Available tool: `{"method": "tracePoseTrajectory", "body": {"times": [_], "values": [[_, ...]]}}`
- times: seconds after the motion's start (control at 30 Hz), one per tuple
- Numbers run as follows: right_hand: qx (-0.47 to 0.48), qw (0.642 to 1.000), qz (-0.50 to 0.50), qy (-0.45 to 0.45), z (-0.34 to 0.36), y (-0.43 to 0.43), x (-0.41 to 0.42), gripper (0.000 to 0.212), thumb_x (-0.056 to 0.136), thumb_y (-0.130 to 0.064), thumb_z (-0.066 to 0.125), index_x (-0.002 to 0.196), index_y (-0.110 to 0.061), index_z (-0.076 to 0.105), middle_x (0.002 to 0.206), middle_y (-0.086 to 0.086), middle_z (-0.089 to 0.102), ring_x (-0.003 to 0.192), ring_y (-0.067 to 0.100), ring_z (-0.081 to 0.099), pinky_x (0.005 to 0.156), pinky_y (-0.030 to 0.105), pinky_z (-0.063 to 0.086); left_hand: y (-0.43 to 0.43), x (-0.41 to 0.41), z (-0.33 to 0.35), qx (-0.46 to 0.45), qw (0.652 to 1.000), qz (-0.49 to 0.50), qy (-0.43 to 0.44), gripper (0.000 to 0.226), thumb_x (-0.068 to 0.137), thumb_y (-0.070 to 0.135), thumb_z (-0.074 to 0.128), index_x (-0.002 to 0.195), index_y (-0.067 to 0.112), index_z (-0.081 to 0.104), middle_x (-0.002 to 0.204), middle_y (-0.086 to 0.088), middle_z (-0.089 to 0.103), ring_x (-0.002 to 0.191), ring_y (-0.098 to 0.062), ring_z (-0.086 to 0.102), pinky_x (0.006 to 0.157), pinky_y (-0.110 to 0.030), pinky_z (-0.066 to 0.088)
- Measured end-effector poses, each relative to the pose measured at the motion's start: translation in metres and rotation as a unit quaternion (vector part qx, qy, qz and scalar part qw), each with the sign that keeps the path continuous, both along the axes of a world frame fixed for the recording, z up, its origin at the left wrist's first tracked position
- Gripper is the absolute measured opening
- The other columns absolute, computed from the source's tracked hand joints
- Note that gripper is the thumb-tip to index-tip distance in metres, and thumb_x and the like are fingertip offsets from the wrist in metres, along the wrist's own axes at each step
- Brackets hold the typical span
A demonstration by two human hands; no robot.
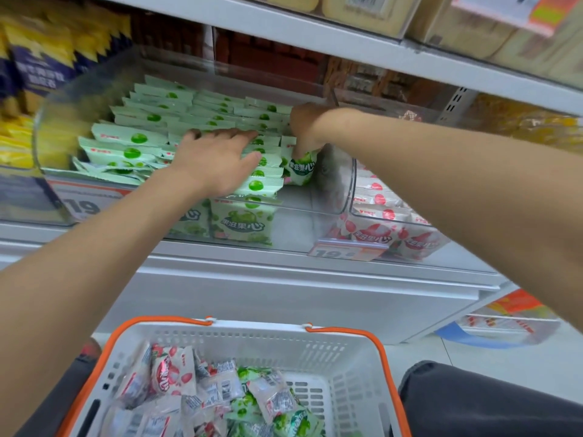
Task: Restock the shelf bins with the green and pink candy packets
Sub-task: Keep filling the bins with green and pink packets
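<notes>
Dozens of glossy, flat green packets (132,152) with crimped edges stood packed in rows inside a clear, round-cornered plastic bin (337,181). The left hand (217,159) lay flat on top of the rows, fingers straight and pressing down. Just beside it, the right hand (307,127) pinched one green packet (301,170) by its top edge, roughly upright, printed face toward the camera. Pink packets (378,200) lay farthest right.
</notes>
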State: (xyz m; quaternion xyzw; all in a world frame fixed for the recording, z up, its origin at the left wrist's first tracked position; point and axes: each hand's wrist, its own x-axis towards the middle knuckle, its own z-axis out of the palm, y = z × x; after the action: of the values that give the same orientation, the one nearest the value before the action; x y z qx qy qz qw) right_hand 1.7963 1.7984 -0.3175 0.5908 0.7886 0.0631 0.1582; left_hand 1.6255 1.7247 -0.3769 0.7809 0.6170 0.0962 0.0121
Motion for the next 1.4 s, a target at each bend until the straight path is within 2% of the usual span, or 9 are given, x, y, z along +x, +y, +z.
{"method": "tracePoseTrajectory", "body": {"times": [0.33, 0.4, 0.5, 0.63, 0.73, 0.9, 1.0, 1.17, 1.4], "values": [[0.003, 1.0, 0.02, -0.001, 0.013, -0.003, 0.003, 0.041, 0.086, -0.027, 0.071, 0.064, -0.011, 0.041, 0.068, 0.003, 0.046, 0.056, 0.018, 0.044, 0.05, 0.028, 0.038, -0.002, -0.001, 0.001, 0.0, 1.0, 0.001, -0.005, 0.056, 0.101, 0.052, 0.021, 0.154, 0.034, 0.019, 0.16, 0.0, 0.027, 0.145, -0.022, 0.026, 0.117, -0.047, 0.016], [0.001, 0.999, 0.032, 0.005, 0.018, -0.003, 0.004, 0.03, 0.084, -0.031, 0.074, 0.082, -0.007, 0.057, 0.083, 0.006, 0.058, 0.069, 0.022, 0.055, 0.058, 0.028, 0.046, -0.002, -0.001, 0.001, -0.002, 1.0, 0.002, -0.005, 0.056, 0.101, 0.052, 0.021, 0.154, 0.034, 0.019, 0.159, 0.0, 0.028, 0.145, -0.022, 0.026, 0.117, -0.047, 0.016], [-0.044, 0.998, 0.053, 0.006, 0.02, -0.01, 0.005, 0.057, 0.083, -0.038, 0.074, 0.128, -0.01, 0.054, 0.121, 0.005, 0.057, 0.107, 0.028, 0.058, 0.079, 0.031, 0.046, -0.002, -0.001, 0.001, -0.003, 1.0, 0.001, -0.009, 0.056, 0.1, 0.052, 0.021, 0.154, 0.034, 0.02, 0.159, 0.0, 0.028, 0.145, -0.021, 0.026, 0.118, -0.048, 0.016], [-0.03, 0.997, 0.066, 0.019, 0.011, -0.007, 0.004, 0.03, 0.09, -0.036, 0.066, 0.096, -0.007, 0.066, 0.095, 0.007, 0.065, 0.084, 0.026, 0.062, 0.071, 0.033, 0.051, -0.002, 0.0, 0.001, -0.006, 1.0, 0.002, -0.012, 0.056, 0.101, 0.051, 0.022, 0.154, 0.034, 0.019, 0.159, 0.0, 0.029, 0.145, -0.021, 0.027, 0.117, -0.047, 0.016], [0.055, 0.996, 0.032, 0.069, 0.005, 0.002, 0.008, 0.035, 0.092, -0.03, 0.064, 0.066, -0.011, 0.05, 0.067, 0.001, 0.05, 0.055, 0.015, 0.047, 0.047, 0.025, 0.035, -0.003, 0.001, 0.002, -0.013, 1.0, 0.001, -0.019, 0.055, 0.101, 0.051, 0.023, 0.154, 0.034, 0.02, 0.159, 0.0, 0.029, 0.145, -0.021, 0.027, 0.117, -0.048, 0.015], [0.018, 0.993, 0.005, 0.118, 0.003, 0.008, 0.008, 0.027, 0.092, -0.021, 0.062, 0.068, -0.015, 0.051, 0.064, 0.0, 0.054, 0.053, 0.012, 0.052, 0.044, 0.021, 0.037, -0.009, 0.002, 0.017, 0.009, 0.989, 0.019, -0.146, 0.05, 0.093, 0.034, 0.047, 0.142, 0.033, 0.043, 0.135, 0.001, 0.058, 0.124, -0.023, 0.052, 0.114, -0.049, 0.025], [-0.022, 0.979, -0.006, 0.203, 0.004, 0.006, 0.01, 0.022, 0.092, -0.021, 0.066, 0.077, -0.015, 0.051, 0.073, 0.002, 0.068, 0.064, 0.012, 0.068, 0.052, 0.022, 0.053, 0.013, 0.013, 0.039, 0.006, 0.97, 0.019, -0.243, 0.029, 0.089, 0.024, 0.053, 0.115, 0.024, 0.066, 0.109, 0.005, 0.064, 0.101, -0.021, 0.059, 0.101, -0.038, 0.045], [-0.014, 0.984, 0.019, 0.174, 0.006, 0.008, 0.014, 0.02, 0.088, -0.025, 0.069, 0.084, -0.005, 0.07, 0.076, 0.004, 0.073, 0.068, 0.016, 0.07, 0.058, 0.024, 0.053, 0.063, 0.051, 0.048, -0.082, 0.979, 0.012, -0.185, 0.029, 0.088, 0.034, 0.064, 0.103, 0.011, 0.075, 0.098, -0.005, 0.07, 0.081, -0.02, 0.056, 0.071, -0.028, 0.043], [-0.163, 0.985, 0.054, 0.008, 0.014, 0.003, 0.011, 0.022, 0.085, -0.017, 0.07, 0.107, -0.02, 0.074, 0.103, -0.005, 0.069, 0.101, 0.015, 0.061, 0.094, 0.033, 0.051, 0.082, 0.045, 0.028, -0.084, 0.953, 0.011, -0.29, 0.024, 0.081, 0.027, 0.079, 0.102, 0.018, 0.076, 0.111, 0.0, 0.071, 0.107, -0.016, 0.064, 0.097, -0.029, 0.049]]}}
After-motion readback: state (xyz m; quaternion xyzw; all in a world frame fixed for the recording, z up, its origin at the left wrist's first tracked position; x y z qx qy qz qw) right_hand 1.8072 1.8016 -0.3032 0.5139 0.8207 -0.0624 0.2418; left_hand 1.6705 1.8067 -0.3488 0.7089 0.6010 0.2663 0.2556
